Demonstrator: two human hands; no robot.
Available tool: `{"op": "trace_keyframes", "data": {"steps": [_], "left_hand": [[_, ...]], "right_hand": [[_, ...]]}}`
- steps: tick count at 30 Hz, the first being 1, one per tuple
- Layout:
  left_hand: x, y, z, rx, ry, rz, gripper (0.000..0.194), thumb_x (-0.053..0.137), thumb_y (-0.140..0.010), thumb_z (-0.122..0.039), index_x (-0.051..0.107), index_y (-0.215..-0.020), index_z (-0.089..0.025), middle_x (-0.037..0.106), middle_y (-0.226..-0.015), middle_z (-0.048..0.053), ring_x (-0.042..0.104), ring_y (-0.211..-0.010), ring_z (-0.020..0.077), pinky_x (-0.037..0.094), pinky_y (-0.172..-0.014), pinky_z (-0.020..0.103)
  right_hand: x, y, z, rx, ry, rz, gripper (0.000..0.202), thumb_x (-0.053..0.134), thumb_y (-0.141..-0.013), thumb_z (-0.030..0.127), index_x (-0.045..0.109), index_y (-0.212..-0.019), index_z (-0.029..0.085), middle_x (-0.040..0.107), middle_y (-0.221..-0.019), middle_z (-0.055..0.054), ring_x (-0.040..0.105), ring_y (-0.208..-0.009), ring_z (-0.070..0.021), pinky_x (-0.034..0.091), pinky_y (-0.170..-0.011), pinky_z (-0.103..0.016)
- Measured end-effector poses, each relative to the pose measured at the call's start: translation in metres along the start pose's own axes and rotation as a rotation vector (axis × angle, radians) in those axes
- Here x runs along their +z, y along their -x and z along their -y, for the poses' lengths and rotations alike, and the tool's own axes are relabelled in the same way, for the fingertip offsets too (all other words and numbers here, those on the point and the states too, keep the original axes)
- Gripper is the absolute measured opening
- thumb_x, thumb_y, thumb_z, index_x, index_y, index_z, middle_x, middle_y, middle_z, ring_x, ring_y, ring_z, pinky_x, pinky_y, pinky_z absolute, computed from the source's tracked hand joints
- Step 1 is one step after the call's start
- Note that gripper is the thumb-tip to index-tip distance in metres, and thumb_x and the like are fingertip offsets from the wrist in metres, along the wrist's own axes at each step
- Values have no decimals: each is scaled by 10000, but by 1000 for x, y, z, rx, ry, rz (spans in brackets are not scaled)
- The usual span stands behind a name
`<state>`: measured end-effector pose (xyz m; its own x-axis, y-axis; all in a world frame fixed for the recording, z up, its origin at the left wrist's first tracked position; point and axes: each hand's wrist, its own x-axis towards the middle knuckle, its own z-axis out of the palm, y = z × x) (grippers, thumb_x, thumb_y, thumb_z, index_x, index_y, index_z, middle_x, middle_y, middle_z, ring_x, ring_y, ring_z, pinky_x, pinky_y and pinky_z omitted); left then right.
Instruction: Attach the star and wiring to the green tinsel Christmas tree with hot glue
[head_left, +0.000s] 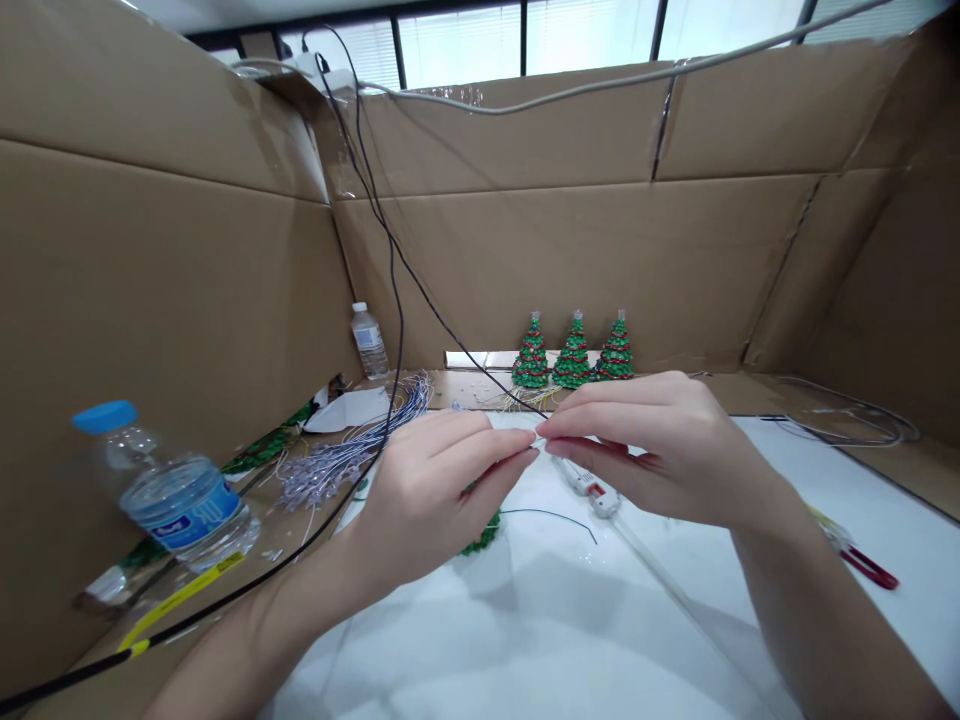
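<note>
My left hand [442,475] and my right hand [660,440] meet fingertip to fingertip above the white work surface [555,620]. Thumb and forefinger of each hand are pinched together. Whatever lies between the tips is too small to name; a faint pale bit shows there. Partly behind my left hand stands a small green tinsel-like piece [484,537], with a thin dark green wire [555,513] sticking out to the right. Beneath my right fingertips lies a white corded device with a red switch [596,492], its front end partly covered.
Three small green Christmas trees [574,352] stand at the back. Wire bundles with clear tips [337,465] lie left, near a large water bottle [184,500] and a small bottle [369,342]. A black cable [300,550] crosses the left side. A red-handled tool [870,567] lies right. Cardboard walls [510,240] enclose everything.
</note>
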<state>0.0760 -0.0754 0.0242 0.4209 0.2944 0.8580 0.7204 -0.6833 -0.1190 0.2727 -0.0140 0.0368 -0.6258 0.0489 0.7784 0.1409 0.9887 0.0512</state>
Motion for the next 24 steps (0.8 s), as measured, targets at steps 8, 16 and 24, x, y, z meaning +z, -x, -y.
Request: {"op": "trace_keyframes", "data": {"steps": [8, 16, 24], "left_hand": [[-3, 2, -5, -101, 158, -33, 72, 680, -784, -92, 699, -839, -136, 628, -597, 8, 552, -529, 94, 429, -492, 208], [-9, -1, -8, -206, 325, -91, 124, 730, -728, -85, 697, -786, -189, 676, -609, -11, 585, -511, 105, 451, -468, 219], [-11, 2, -6, -208, 354, -67, 171, 740, -711, -60, 694, -810, -191, 680, -633, -14, 583, -531, 100, 443, -474, 218]], "right_hand": [[1, -2, 1, 22, -190, -62, 61, 592, -856, 143, 636, -842, 183, 686, -713, 12, 577, -606, -56, 460, -550, -185], [6, -7, 3, 102, -472, -128, 47, 656, -798, 133, 675, -774, 169, 668, -629, 22, 495, -499, -45, 377, -417, -187], [7, -7, 4, 97, -464, -144, 66, 659, -783, 105, 663, -764, 168, 660, -631, 22, 490, -516, -47, 393, -432, -186]]}}
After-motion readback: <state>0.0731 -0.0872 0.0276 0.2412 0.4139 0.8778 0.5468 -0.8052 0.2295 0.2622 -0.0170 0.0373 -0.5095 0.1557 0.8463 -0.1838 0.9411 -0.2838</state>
